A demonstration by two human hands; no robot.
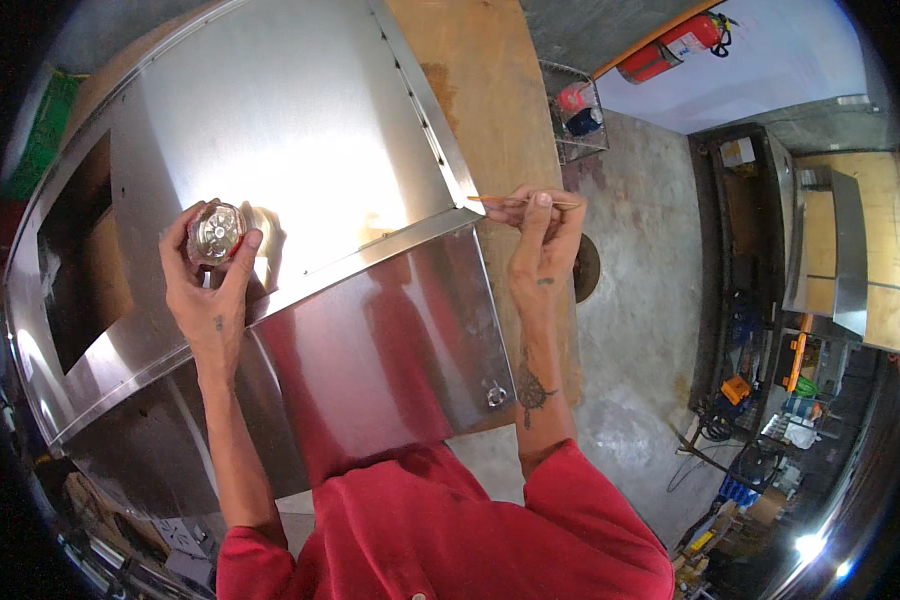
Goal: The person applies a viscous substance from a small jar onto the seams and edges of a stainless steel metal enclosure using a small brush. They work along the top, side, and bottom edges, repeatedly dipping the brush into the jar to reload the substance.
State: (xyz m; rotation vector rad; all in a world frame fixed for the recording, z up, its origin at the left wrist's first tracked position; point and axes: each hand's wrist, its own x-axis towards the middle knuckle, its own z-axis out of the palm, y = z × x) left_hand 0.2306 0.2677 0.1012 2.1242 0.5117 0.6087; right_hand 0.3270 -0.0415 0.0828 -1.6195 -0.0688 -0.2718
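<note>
A large bent sheet-metal housing (270, 110) fills the left and middle, its top shiny under bright light. Over that top my left hand (210, 262) is closed around a clear plastic container (217, 234), which has a petal-shaped bottom like a drink bottle's. Whether it contains anything is unclear. At the housing's right corner, my right hand (542, 225) pinches a thin orange-brown stick (510, 199), perhaps a slim brush. Its tip lies at or just beside the metal corner; contact cannot be made out.
Beneath the housing is a wooden tabletop (480, 80). A rectangular opening (90, 255) cuts through the metal at left. Beyond the table's right edge stand a wire rack (577, 125) and a round dark object (586, 268). A red fire extinguisher (675, 50) is at upper right, cluttered shelves below it.
</note>
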